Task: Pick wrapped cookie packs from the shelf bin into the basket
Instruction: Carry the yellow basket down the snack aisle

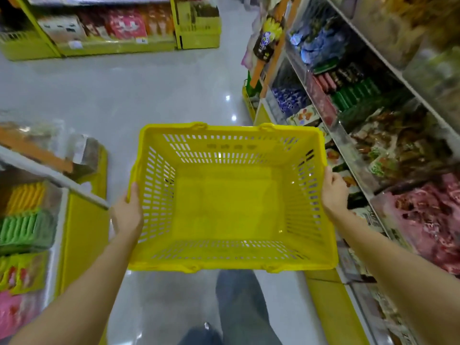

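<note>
I hold a yellow plastic basket (229, 263) with slotted walls in front of me, above the aisle floor. Nothing lies inside it. My left hand (128, 212) grips its left rim, thumb on top of the edge. My right hand (333, 192) grips the right rim the same way. Clear shelf bins (358, 170) full of wrapped snack packs run along the right side; pink packs (430, 220) fill the nearest bin, brown and green ones (398, 150) the one beyond. The shelves are blurred, so I cannot tell which packs are cookies.
A yellow shelf unit (82, 232) with green, orange and pink packets stands close on my left. Another yellow rack (114, 46) crosses the far end of the aisle. Glossy grey floor (124, 95) stretches ahead; my legs (239, 307) show below the basket.
</note>
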A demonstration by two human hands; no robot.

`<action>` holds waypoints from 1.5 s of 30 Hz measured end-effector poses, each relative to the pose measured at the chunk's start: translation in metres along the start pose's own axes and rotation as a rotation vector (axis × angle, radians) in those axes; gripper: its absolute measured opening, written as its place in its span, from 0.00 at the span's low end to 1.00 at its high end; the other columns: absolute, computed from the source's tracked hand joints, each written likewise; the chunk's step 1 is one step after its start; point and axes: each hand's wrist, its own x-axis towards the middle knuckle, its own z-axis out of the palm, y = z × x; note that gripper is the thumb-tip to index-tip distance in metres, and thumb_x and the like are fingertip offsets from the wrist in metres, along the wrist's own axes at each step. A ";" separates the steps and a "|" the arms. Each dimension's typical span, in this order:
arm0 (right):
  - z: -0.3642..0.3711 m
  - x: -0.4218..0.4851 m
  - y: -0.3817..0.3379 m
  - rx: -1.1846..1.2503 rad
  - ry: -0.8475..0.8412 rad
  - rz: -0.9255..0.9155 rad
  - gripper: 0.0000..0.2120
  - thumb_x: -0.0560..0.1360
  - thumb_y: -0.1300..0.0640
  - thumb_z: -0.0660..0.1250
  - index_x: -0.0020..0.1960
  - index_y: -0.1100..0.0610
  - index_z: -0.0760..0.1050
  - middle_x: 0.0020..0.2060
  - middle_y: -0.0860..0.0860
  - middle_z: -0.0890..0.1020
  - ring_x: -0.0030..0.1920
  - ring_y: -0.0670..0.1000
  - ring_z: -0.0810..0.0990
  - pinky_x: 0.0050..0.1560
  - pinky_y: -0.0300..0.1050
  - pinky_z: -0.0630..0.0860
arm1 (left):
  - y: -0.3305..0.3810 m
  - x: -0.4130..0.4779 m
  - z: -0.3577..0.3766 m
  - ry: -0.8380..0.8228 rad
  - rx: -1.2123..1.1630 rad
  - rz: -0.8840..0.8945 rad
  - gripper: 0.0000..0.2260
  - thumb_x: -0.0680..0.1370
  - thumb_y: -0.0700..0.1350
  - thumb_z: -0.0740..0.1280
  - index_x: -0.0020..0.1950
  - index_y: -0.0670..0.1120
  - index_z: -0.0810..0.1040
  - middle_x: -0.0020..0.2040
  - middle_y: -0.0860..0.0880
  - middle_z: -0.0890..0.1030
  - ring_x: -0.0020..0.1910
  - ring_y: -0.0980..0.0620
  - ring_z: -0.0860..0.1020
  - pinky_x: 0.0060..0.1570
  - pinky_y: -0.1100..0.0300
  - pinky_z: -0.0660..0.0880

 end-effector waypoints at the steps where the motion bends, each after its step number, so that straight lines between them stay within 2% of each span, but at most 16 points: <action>1: 0.008 0.016 -0.008 0.007 0.003 0.009 0.24 0.82 0.47 0.47 0.49 0.64 0.74 0.44 0.59 0.78 0.48 0.59 0.75 0.45 0.49 0.65 | 0.009 0.017 0.010 -0.005 0.012 -0.006 0.28 0.80 0.58 0.54 0.52 0.32 0.76 0.53 0.28 0.76 0.54 0.33 0.74 0.54 0.43 0.68; 3: 0.023 0.046 -0.027 0.031 0.000 0.021 0.25 0.82 0.46 0.47 0.57 0.65 0.73 0.53 0.63 0.78 0.53 0.60 0.75 0.50 0.50 0.67 | 0.027 0.048 0.026 -0.015 0.045 -0.005 0.29 0.80 0.58 0.53 0.53 0.32 0.75 0.54 0.28 0.75 0.56 0.32 0.73 0.56 0.42 0.68; 6: 0.043 0.088 -0.054 0.037 -0.032 0.033 0.25 0.81 0.46 0.48 0.54 0.66 0.73 0.52 0.64 0.77 0.54 0.63 0.75 0.47 0.50 0.66 | 0.053 0.091 0.045 -0.034 0.089 0.027 0.28 0.81 0.56 0.51 0.54 0.32 0.75 0.55 0.28 0.75 0.57 0.32 0.72 0.55 0.44 0.67; 12: 0.086 0.150 -0.111 0.053 -0.039 0.134 0.27 0.81 0.44 0.47 0.60 0.65 0.72 0.57 0.62 0.76 0.57 0.61 0.74 0.51 0.50 0.67 | 0.101 0.178 0.076 -0.048 0.100 -0.002 0.27 0.81 0.57 0.52 0.52 0.33 0.75 0.54 0.29 0.75 0.56 0.33 0.73 0.53 0.46 0.66; 16: 0.125 0.178 -0.142 0.062 -0.032 0.206 0.24 0.81 0.44 0.47 0.51 0.61 0.72 0.49 0.60 0.76 0.52 0.60 0.75 0.48 0.49 0.67 | 0.125 0.246 0.087 -0.098 0.086 0.018 0.26 0.80 0.57 0.53 0.50 0.35 0.77 0.51 0.31 0.77 0.54 0.34 0.74 0.46 0.51 0.64; 18: 0.145 0.187 -0.157 0.092 0.001 0.244 0.21 0.81 0.44 0.48 0.47 0.60 0.69 0.45 0.59 0.74 0.50 0.59 0.74 0.47 0.48 0.65 | 0.139 0.286 0.091 -0.125 0.093 0.051 0.26 0.81 0.57 0.53 0.50 0.35 0.77 0.51 0.31 0.77 0.54 0.34 0.74 0.47 0.51 0.64; 21: 0.173 0.195 -0.177 0.183 0.041 0.325 0.24 0.80 0.43 0.49 0.50 0.62 0.72 0.48 0.59 0.76 0.54 0.59 0.75 0.52 0.49 0.68 | 0.159 0.351 0.097 -0.204 0.104 0.108 0.25 0.80 0.58 0.53 0.47 0.36 0.76 0.49 0.33 0.78 0.53 0.36 0.76 0.52 0.47 0.70; 24: 0.199 0.204 -0.194 0.270 0.115 0.405 0.28 0.80 0.44 0.50 0.53 0.68 0.75 0.51 0.66 0.78 0.51 0.62 0.76 0.49 0.52 0.71 | 0.187 0.409 0.112 -0.236 0.117 0.193 0.22 0.81 0.56 0.55 0.44 0.38 0.77 0.43 0.35 0.78 0.49 0.39 0.77 0.44 0.53 0.66; 27: 0.219 0.212 -0.203 0.330 0.191 0.483 0.30 0.81 0.46 0.51 0.55 0.74 0.71 0.53 0.72 0.75 0.51 0.68 0.75 0.50 0.60 0.71 | 0.220 0.450 0.138 -0.282 0.156 0.263 0.23 0.80 0.56 0.55 0.46 0.38 0.78 0.46 0.34 0.79 0.51 0.40 0.77 0.45 0.51 0.67; 31: 0.233 0.234 -0.201 0.378 0.305 0.587 0.27 0.81 0.49 0.51 0.56 0.73 0.71 0.55 0.71 0.74 0.55 0.68 0.73 0.49 0.56 0.71 | 0.264 0.487 0.189 -0.350 0.245 0.374 0.23 0.80 0.57 0.55 0.45 0.39 0.77 0.45 0.34 0.79 0.51 0.38 0.77 0.45 0.51 0.66; 34: 0.238 0.258 -0.196 0.415 0.374 0.647 0.26 0.81 0.49 0.51 0.57 0.73 0.71 0.55 0.72 0.74 0.55 0.69 0.72 0.52 0.58 0.71 | 0.297 0.500 0.234 -0.395 0.287 0.424 0.23 0.80 0.58 0.55 0.51 0.39 0.78 0.49 0.34 0.79 0.54 0.37 0.76 0.51 0.49 0.68; 38: 0.236 0.290 -0.189 0.424 0.431 0.683 0.28 0.81 0.48 0.51 0.54 0.75 0.71 0.51 0.73 0.75 0.50 0.70 0.73 0.49 0.62 0.72 | 0.327 0.512 0.281 -0.436 0.352 0.443 0.25 0.79 0.60 0.54 0.57 0.40 0.77 0.53 0.34 0.79 0.58 0.35 0.74 0.56 0.46 0.68; 40: 0.236 0.304 -0.184 0.432 0.474 0.684 0.28 0.81 0.48 0.51 0.42 0.73 0.71 0.39 0.72 0.73 0.39 0.69 0.73 0.36 0.58 0.70 | 0.340 0.514 0.305 -0.445 0.343 0.456 0.25 0.80 0.59 0.54 0.58 0.40 0.77 0.55 0.33 0.78 0.58 0.35 0.74 0.56 0.46 0.68; 42: 0.240 0.315 -0.177 0.419 0.519 0.701 0.25 0.81 0.47 0.51 0.32 0.63 0.63 0.27 0.60 0.66 0.30 0.58 0.66 0.28 0.48 0.58 | 0.352 0.517 0.325 -0.461 0.348 0.463 0.25 0.80 0.59 0.54 0.58 0.40 0.76 0.55 0.34 0.78 0.58 0.35 0.74 0.56 0.47 0.68; 43: 0.243 0.319 -0.173 0.417 0.535 0.718 0.24 0.81 0.47 0.51 0.31 0.60 0.61 0.26 0.56 0.65 0.30 0.55 0.65 0.29 0.47 0.56 | 0.355 0.519 0.333 -0.477 0.356 0.474 0.24 0.80 0.59 0.54 0.56 0.39 0.77 0.53 0.34 0.79 0.57 0.36 0.75 0.54 0.47 0.69; 45: 0.250 0.326 -0.167 0.412 0.544 0.760 0.21 0.81 0.46 0.50 0.37 0.59 0.67 0.29 0.54 0.69 0.32 0.54 0.68 0.31 0.46 0.61 | 0.359 0.524 0.349 -0.511 0.355 0.519 0.23 0.80 0.58 0.54 0.49 0.39 0.77 0.46 0.35 0.78 0.51 0.40 0.76 0.47 0.49 0.68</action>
